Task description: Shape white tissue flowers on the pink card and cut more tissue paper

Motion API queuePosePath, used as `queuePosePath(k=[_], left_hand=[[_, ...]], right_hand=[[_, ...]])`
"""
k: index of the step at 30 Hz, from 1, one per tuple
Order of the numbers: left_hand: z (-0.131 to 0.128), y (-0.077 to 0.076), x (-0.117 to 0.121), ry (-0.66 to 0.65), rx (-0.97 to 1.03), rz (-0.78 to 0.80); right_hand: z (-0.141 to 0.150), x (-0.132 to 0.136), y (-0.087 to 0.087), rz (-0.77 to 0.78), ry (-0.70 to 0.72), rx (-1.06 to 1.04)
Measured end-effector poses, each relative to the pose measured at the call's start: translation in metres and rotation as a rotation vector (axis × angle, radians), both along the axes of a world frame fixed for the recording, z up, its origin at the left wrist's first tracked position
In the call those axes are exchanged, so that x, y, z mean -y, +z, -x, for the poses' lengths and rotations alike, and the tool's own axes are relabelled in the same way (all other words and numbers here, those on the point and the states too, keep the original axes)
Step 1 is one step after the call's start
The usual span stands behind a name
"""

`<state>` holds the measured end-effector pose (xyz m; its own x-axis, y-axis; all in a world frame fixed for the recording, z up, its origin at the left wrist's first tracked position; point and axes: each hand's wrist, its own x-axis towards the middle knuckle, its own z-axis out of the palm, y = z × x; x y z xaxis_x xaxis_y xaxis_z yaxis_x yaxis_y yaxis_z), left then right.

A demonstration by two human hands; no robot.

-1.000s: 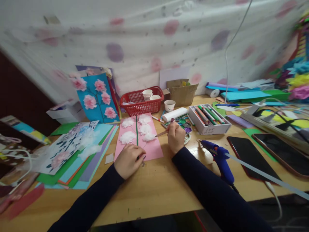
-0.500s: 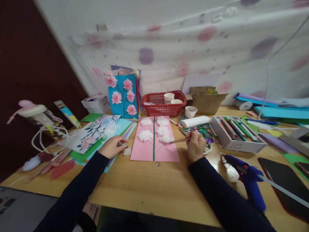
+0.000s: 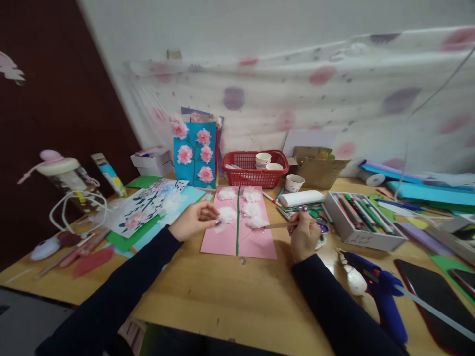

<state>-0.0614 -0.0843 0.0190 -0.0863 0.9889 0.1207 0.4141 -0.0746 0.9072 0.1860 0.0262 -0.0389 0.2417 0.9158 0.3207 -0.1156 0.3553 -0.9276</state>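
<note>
While the work on the wooden table is centring on the fluffy decoration, a printed paper sheet with blue and pink flowers is lying at the left over coloured papers. Just beside these, the left hand is reaching over the left edge of a pink rectangular paper sheet, its thumb and fingers pinching a small translucent white scrap. Behind it, a bright blue card with pink ruffled flowers is standing upright.

The pink sheet is lying flat between the hands, a narrow green stripe running up its middle and white fluffy tufts sitting on both sides. A red plastic lattice basket is standing behind it. At the lower right tuft, the tip of a slender brown stick-like tool is meeting or nearly meeting the edge; contact is impossible to tell. The right hand is gripping that tool between closed fingers.

The step in hand is apparently fine work at that tuft, calling for a steady tip and light pressure so the fluff is not being flattened. Farther right, a white cardboard box of markers and a blue glue gun are lying near the right forearm.
</note>
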Motion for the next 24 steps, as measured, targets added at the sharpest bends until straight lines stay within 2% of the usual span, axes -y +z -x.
queuePosePath(k=[4, 6, 9, 14, 24], left_hand=[[-0.043, -0.003, -0.029, -0.225, 0.209, 0.029], [-0.062, -0.01, -0.042, -0.26, 0.247, 0.028], [-0.08, -0.021, -0.055, -0.238, 0.266, 0.043], [-0.088, -0.033, -0.06, -0.122, 0.24, 0.063], [-0.084, -0.037, -0.061, -0.155, 0.249, 0.155]], right_hand=[[0.001, 0.001, 0.001, 0.053, 0.071, -0.08], [0.001, 0.001, 0.002, 0.08, 0.096, -0.117], [0.001, 0.0, 0.004, 0.132, 0.114, -0.191], [0.001, -0.002, 0.004, 0.194, 0.131, -0.242], [0.0, -0.004, 0.003, 0.198, 0.145, -0.239]])
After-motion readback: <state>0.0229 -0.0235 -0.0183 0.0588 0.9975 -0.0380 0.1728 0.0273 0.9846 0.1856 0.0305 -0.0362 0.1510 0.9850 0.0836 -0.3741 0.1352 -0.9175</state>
